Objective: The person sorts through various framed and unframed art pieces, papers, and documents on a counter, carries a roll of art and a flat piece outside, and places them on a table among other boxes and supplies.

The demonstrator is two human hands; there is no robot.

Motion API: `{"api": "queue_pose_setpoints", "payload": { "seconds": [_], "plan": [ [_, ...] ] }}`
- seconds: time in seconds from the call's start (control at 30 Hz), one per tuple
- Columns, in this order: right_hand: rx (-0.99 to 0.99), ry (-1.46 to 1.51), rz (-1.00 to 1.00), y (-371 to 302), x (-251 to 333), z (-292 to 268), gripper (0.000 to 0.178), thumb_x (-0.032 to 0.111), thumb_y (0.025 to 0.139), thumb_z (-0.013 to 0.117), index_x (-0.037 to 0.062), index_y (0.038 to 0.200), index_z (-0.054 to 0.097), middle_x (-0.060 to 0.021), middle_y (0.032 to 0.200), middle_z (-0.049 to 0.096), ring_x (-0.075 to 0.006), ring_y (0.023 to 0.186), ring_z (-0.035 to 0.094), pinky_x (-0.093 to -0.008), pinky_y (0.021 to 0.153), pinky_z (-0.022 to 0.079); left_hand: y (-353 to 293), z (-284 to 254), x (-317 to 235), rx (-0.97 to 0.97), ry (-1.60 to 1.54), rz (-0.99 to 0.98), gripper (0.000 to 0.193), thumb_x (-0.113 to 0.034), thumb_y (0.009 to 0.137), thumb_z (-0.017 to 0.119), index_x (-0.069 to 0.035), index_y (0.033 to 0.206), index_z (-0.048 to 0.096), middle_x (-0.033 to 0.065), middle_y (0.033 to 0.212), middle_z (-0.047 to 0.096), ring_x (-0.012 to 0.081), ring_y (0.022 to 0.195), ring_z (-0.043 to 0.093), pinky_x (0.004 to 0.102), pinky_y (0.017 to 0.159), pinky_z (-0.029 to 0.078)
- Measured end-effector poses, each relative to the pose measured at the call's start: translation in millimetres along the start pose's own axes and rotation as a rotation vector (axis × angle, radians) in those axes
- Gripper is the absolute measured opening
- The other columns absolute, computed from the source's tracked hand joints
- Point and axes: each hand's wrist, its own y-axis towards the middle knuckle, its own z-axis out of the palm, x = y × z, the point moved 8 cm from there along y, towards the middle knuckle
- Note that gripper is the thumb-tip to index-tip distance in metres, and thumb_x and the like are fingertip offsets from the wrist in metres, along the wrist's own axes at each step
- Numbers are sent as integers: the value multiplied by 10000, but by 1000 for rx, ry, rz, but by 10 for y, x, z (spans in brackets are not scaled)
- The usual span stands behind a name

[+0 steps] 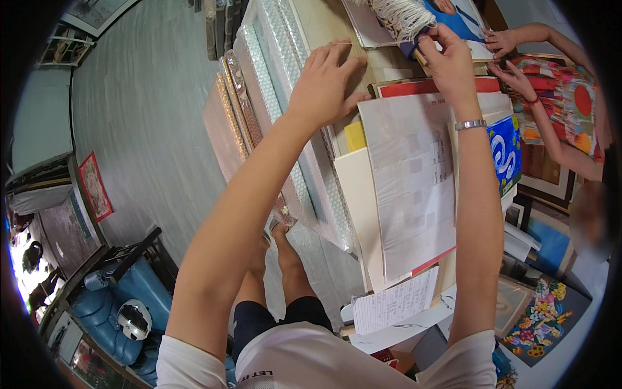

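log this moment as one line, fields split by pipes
left hand: fingers spread on pale wooden surface | right hand: at white-fringed item, grip unclear | white sheet: between forearms

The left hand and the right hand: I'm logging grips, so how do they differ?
The left hand lies with fingers spread on the pale wooden surface; the right hand bends thumb and fingers together on the white-stranded item. The right hand's wrist wears a silver-coloured band; the left hand's is bare. Both are ungloved.
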Motion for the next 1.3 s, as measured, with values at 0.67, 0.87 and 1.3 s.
{"api": "queue_pose_setpoints", "payload": {
  "seconds": [0.67, 0.87, 1.3],
  "plan": [
    [442, -574, -266, -599, 355, 765, 633, 666, 828, 620, 37, 892, 635, -138, 996, 574, -325, 1011, 516, -423, 890, 404, 98, -7, 21, 8, 147, -74, 287, -349, 762, 713, -87, 878, 736, 120, 975, 618, 287, 1106, 524, 442, 1027, 371],
    [398, -567, -265, -607, 278, 830, 533, 589, 846, 640, 58, 812, 600, -116, 942, 544, -318, 967, 496, -435, 832, 406, 67, -54, 22, -165, 76, -112, 261, -311, 724, 703, -68, 818, 719, 132, 937, 601, 305, 1082, 534, 442, 1045, 366],
    [559, -439, -95, -550, 354, 635, 205, 182, 825, 591, 45, 971, 634, -168, 978, 567, -354, 994, 537, -455, 872, 424, 73, -59, 100, -125, -44, -175, 345, -246, 701, 748, -75, 997, 703, 173, 1067, 611, 339, 1144, 522, 475, 1145, 285]
  ]
}}
